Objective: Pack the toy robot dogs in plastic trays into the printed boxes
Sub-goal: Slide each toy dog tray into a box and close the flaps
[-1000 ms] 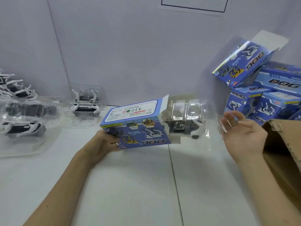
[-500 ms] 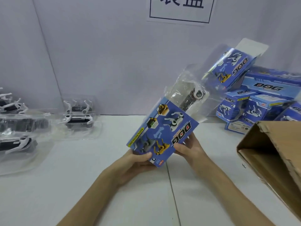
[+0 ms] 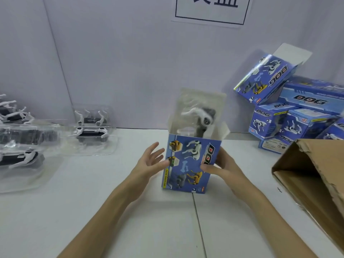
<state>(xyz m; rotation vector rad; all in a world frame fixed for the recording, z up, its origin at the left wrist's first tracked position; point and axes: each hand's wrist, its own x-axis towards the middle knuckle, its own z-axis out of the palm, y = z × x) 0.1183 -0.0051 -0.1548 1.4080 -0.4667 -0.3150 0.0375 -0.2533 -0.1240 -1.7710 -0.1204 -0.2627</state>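
While the printed box [image 3: 188,164] stands upright on the white table [image 3: 111,211], open at the top, the clear plastic tray [image 3: 188,103] with its toy robot dog [image 3: 202,116] sticks halfway out. Your right hand [image 3: 221,168] grips the box's right side; your left hand [image 3: 149,161] is spread, thumb touching the left edge.

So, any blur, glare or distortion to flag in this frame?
Head view: light is even, with a soft shadow under the printed box; the plastic tray poking out of it is smeared; the wide-angle lens tilts the wall seam at left; sheen on the tilted box behind.
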